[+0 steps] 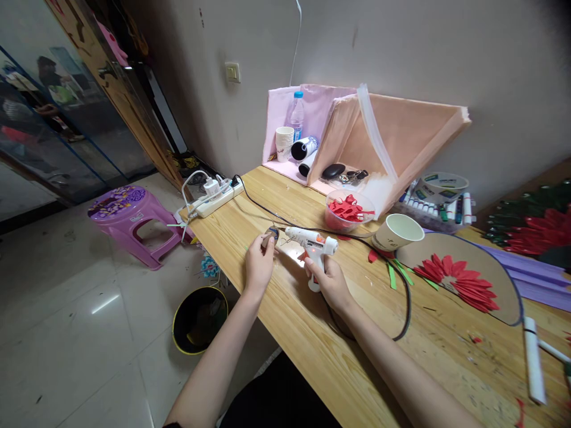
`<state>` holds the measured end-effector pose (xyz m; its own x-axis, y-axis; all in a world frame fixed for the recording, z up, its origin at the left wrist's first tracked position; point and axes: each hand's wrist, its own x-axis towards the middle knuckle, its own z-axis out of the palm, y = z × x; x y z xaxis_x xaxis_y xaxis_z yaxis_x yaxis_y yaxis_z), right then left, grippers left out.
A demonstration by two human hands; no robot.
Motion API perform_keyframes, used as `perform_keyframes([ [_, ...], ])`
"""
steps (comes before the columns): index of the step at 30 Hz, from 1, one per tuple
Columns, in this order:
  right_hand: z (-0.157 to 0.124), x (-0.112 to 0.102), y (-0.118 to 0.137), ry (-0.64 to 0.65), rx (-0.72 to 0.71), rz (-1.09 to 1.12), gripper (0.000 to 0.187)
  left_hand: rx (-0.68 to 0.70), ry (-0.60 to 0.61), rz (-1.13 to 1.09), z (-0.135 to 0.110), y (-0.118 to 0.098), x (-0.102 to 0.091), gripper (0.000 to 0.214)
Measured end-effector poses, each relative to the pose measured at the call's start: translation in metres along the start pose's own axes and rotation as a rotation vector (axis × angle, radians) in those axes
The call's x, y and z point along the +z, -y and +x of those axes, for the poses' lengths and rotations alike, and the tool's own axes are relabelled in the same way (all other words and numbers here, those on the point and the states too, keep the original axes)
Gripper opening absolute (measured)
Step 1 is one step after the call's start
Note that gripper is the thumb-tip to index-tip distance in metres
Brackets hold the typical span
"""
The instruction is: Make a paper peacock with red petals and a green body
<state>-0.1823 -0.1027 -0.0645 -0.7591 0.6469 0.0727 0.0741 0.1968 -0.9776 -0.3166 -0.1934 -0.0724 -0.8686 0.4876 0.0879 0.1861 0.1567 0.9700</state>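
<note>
My right hand [328, 279] is wrapped round the grip of a white hot glue gun [312, 242], whose nozzle points left. Pinched in the fingers of my left hand [260, 261] is a small dark round piece [273, 233], close to the nozzle tip; its kind cannot be made out. Behind the gun stands a clear plastic bowl [350, 221] of red pieces. To the right, a paper cup [398, 232] is beside a brown board [486, 270] that bears a red petal flower [459, 283].
A black cord [408, 297] loops over the wooden table [285, 309]. A white power strip [218, 199] lies at the far left corner. Pink and peach box stands [401, 128] line the wall. A purple stool [134, 223] and black bin [200, 321] are on the floor.
</note>
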Motion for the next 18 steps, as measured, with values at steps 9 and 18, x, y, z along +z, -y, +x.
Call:
perform_keyframes([
  [9,-0.0001,0.0004,0.0024,0.018,-0.005,0.023,0.032,-0.003,-0.005,-0.003,0.0004,0.0003,0.0002,0.017],
  [18,0.0004,0.0,0.0007,0.036,-0.006,0.007,0.032,0.006,-0.005,-0.009,-0.0003,0.0006,0.0003,0.016],
])
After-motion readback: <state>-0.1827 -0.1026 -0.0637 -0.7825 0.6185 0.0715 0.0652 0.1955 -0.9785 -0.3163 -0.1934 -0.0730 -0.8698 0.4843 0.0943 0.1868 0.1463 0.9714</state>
